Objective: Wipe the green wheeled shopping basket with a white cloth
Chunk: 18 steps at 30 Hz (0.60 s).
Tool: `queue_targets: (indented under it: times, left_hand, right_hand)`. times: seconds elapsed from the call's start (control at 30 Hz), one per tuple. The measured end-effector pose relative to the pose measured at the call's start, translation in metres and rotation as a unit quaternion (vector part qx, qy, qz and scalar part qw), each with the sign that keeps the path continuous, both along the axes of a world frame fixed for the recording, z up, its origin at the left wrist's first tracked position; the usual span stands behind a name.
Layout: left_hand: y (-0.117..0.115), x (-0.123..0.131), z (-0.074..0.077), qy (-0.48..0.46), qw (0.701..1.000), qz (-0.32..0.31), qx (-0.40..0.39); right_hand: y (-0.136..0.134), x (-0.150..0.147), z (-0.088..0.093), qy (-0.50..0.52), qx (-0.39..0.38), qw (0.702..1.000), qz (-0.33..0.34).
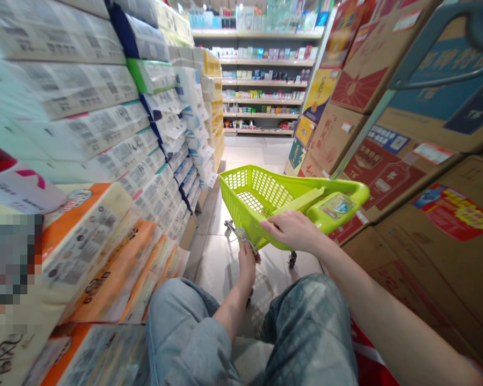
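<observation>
A lime-green plastic shopping cart (273, 185) on small wheels stands in the aisle in front of my knees, its handle end pointing right. My right hand (293, 230) lies over the near rim of the cart, its fingers bent around the edge. Lower down, against the cart's near outer side, my left hand (248, 262) is closed on a small whitish-grey patterned piece (241, 234). Its kind is unclear, and part of it is hidden by my fingers. The cart's basket shows a bare latticed floor.
Stacked tissue packs (116, 123) line the left side, with orange packs (112, 268) close by my left knee. Cardboard cartons (438, 198) rise on the right, with a grey metal handle (426, 69) before them. Shelves of small goods (265, 83) close off the aisle's far end.
</observation>
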State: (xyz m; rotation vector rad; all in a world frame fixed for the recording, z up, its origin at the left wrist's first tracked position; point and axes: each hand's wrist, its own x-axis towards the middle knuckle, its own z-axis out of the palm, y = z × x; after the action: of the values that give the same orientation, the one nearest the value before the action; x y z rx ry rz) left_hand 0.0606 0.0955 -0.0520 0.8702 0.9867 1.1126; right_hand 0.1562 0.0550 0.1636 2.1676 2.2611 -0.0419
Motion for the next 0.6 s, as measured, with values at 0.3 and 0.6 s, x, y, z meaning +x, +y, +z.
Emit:
queue_targets:
  times: [0.3, 0.6]
  left_hand:
    - [0.016, -0.003, -0.034, 0.027, 0.995, -0.053, -0.077]
    - [0.003, 0.008, 0.053, 0.02, 0.996, -0.036, 0.08]
  right_hand:
    - [0.006, 0.01, 0.001, 0.004, 0.002, 1.0, 0.011]
    - [0.015, 0.023, 0.001, 0.012, 0.022, 0.999, 0.045]
